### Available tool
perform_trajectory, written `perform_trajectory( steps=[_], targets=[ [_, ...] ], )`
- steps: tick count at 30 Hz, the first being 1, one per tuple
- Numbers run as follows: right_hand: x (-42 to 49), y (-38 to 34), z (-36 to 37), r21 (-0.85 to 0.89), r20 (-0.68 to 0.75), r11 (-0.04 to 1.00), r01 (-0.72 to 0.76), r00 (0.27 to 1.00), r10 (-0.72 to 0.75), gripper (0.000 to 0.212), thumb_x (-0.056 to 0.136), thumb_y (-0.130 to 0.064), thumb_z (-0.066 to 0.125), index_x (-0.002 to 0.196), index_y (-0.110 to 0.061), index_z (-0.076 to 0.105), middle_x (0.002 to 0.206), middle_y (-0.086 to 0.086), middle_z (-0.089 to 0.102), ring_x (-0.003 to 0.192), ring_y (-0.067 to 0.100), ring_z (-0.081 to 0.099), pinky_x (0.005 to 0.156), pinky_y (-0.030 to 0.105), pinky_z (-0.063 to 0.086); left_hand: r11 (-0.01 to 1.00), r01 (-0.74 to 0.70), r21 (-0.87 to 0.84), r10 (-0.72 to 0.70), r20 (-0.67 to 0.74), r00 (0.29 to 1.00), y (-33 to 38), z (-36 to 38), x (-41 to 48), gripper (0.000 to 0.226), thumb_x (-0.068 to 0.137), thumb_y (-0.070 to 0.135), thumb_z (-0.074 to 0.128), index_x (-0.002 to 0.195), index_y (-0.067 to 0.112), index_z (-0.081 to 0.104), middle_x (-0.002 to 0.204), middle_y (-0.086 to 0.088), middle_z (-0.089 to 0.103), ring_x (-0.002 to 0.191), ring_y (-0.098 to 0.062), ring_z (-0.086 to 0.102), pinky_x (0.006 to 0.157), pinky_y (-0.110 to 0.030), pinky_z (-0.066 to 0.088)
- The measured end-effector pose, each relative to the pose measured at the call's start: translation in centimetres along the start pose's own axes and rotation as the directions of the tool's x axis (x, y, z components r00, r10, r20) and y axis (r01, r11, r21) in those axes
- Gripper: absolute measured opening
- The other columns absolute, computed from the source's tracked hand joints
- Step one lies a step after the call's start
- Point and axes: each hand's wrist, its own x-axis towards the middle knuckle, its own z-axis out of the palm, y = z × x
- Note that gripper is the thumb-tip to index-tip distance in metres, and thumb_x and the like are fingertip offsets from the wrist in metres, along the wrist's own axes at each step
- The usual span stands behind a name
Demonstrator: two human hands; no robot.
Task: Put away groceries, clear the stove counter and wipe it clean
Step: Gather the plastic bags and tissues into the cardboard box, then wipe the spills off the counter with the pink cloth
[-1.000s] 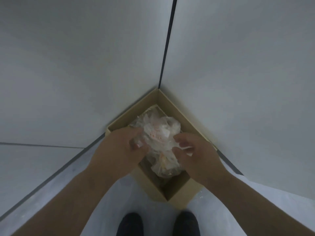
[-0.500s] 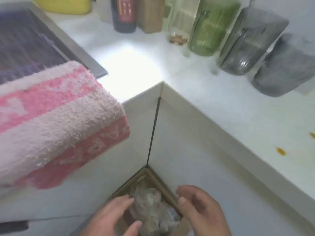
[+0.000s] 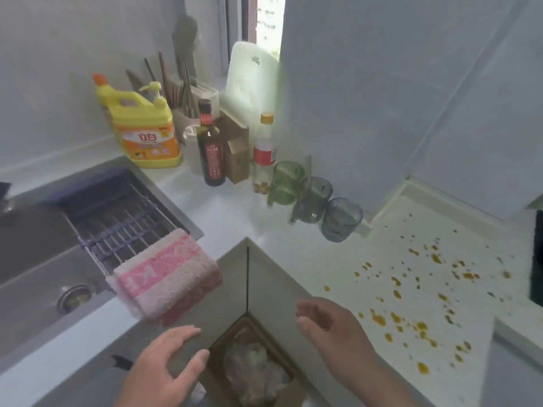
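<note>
L hand & R hand empty, fingers loose. Towel near left: soft, light, floppy, so grab mid-fold, I'd say.

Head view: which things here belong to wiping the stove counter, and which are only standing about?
For the job: pink towel; orange spots on the counter; left hand and right hand, both empty.
Standing about: yellow detergent jug, dark bottle, clear bottle, tinted cups, cutting board.
</note>
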Motion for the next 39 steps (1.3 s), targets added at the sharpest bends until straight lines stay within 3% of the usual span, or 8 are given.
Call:
perform_trajectory(
  steps=[4, 6, 9, 15, 18, 23, 35, 39],
  targets=[
    [-1.8, -3.0, -3.4, -0.01, 0.016, 1.0, 0.021, 1.0, -0.021, 0.013, 0.091, -0.025, 0.063, 0.103, -0.027, 0.067, 0.102, -0.012, 0.069, 0.094, -0.003, 0.062, 0.073, 0.011, 0.043, 1.0, 0.02, -0.013, -0.021, -0.045, 0.999, 3.5, -3.7, -1.8, 0.054, 0.073, 0.022, 0.08, 0.09, 0.066, 0.054, 0.095, 0.053, 0.05, 0.09, 0.024, 0.051, 0.074, 0.001, 0.039],
    [-2.4, -4.0, -4.5, -0.024, 0.047, 0.998, 0.061, 0.997, -0.059, 0.013, 0.09, -0.024, 0.063, 0.102, -0.026, 0.067, 0.102, -0.01, 0.069, 0.093, -0.002, 0.062, 0.072, 0.009, 0.044, 0.997, 0.074, -0.036, -0.076, -0.071, 0.995, 4.7, -4.8, -2.6, 0.057, 0.073, 0.012, 0.078, 0.083, 0.064, 0.058, 0.091, 0.033, 0.064, 0.088, 0.018, 0.054, 0.07, 0.005, 0.038],
    [-2.9, -5.6, -5.9, -0.034, 0.059, 0.989, 0.141, 0.989, -0.139, 0.012, 0.089, -0.02, 0.064, 0.095, -0.03, 0.066, 0.098, -0.011, 0.069, 0.086, -0.007, 0.061, 0.07, 0.004, 0.043, 0.993, 0.115, -0.017, -0.116, -0.086, 0.99, 5.9, -5.9, -3.3, 0.062, 0.073, 0.013, 0.078, 0.077, 0.071, 0.055, 0.097, 0.017, 0.065, 0.087, -0.008, 0.061, 0.069, -0.005, 0.044],
    [-2.6, -7.7, -7.3, -0.006, 0.059, 0.98, 0.201, 0.978, -0.201, 0.015, 0.089, -0.021, 0.062, 0.093, -0.035, 0.064, 0.092, -0.012, 0.069, 0.082, -0.004, 0.062, 0.066, 0.004, 0.044, 0.987, 0.163, 0.015, -0.161, -0.091, 0.983, 6.6, -7.1, -3.2, 0.023, 0.08, 0.032, 0.072, 0.094, 0.047, 0.063, 0.108, 0.013, 0.065, 0.095, -0.011, 0.059, 0.082, -0.033, 0.046],
    [-2.2, -8.0, -6.6, -0.015, 0.064, 0.977, 0.211, 0.976, -0.21, 0.013, 0.089, -0.02, 0.062, 0.096, -0.031, 0.066, 0.092, -0.012, 0.068, 0.082, -0.005, 0.061, 0.066, 0.003, 0.044, 0.985, 0.171, 0.027, -0.168, -0.093, 0.981, 5.9, -7.7, -2.5, 0.021, 0.081, 0.04, 0.069, 0.101, 0.041, 0.066, 0.104, 0.015, 0.068, 0.093, -0.007, 0.062, 0.078, -0.028, 0.048],
    [-1.0, -8.2, -3.9, -0.098, 0.127, 0.971, 0.219, 0.97, -0.206, 0.013, 0.088, -0.019, 0.062, 0.097, -0.027, 0.067, 0.094, -0.005, 0.069, 0.077, -0.004, 0.061, 0.067, 0.006, 0.044, 0.983, 0.181, -0.015, -0.181, -0.133, 0.974, 4.6, -8.6, -0.8, 0.02, 0.082, 0.023, 0.07, 0.097, 0.034, 0.066, 0.098, 0.017, 0.066, 0.092, -0.001, 0.06, 0.072, -0.017, 0.041],
    [6.9, -12.2, 6.7, -0.198, 0.175, 0.972, 0.129, 0.98, -0.095, 0.015, 0.088, -0.021, 0.062, 0.092, -0.035, 0.064, 0.093, -0.013, 0.068, 0.082, -0.008, 0.06, 0.07, 0.005, 0.043, 0.915, 0.375, -0.146, -0.382, -0.023, 0.924, -5.1, -12.5, 6.3, 0.012, 0.084, 0.019, 0.068, 0.091, 0.028, 0.068, 0.095, 0.011, 0.069, 0.092, -0.004, 0.061, 0.077, -0.028, 0.044],
    [10.1, -13.1, 10.5, -0.23, 0.182, 0.967, 0.108, 0.981, -0.067, 0.013, 0.088, -0.022, 0.061, 0.094, -0.032, 0.065, 0.092, -0.014, 0.068, 0.084, -0.007, 0.062, 0.069, 0.005, 0.043, 0.801, 0.527, -0.283, -0.534, 0.058, 0.843, -8.3, -12.5, 8.8, 0.008, 0.087, 0.014, 0.065, 0.094, 0.017, 0.066, 0.093, 0.001, 0.067, 0.088, -0.017, 0.061, 0.085, -0.037, 0.048]
  ],
)
